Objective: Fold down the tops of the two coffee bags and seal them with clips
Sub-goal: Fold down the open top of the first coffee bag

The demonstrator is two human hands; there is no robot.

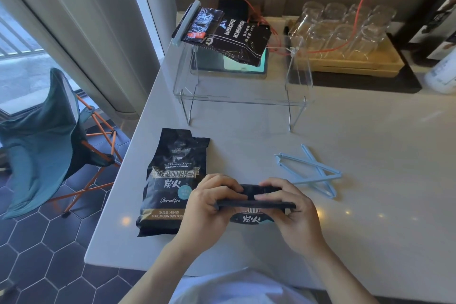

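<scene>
Both grips, the left hand (209,207) and right hand (293,210), clench the folded top of a dark coffee bag (254,217) near the tabletop (370,205) edge. Beside it lies a second bag (172,185) reading "BLUE MOUNTAIN", "Charcoal fire", "454". Two pale blue clips (313,173) lie crossed to the right.

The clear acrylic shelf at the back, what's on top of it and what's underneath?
On top of the clear shelf lies a black coffee bag already sealed with a pale blue clip. Underneath sits a flat teal-edged object, mostly hidden by the bag, so I cannot identify it.
</scene>
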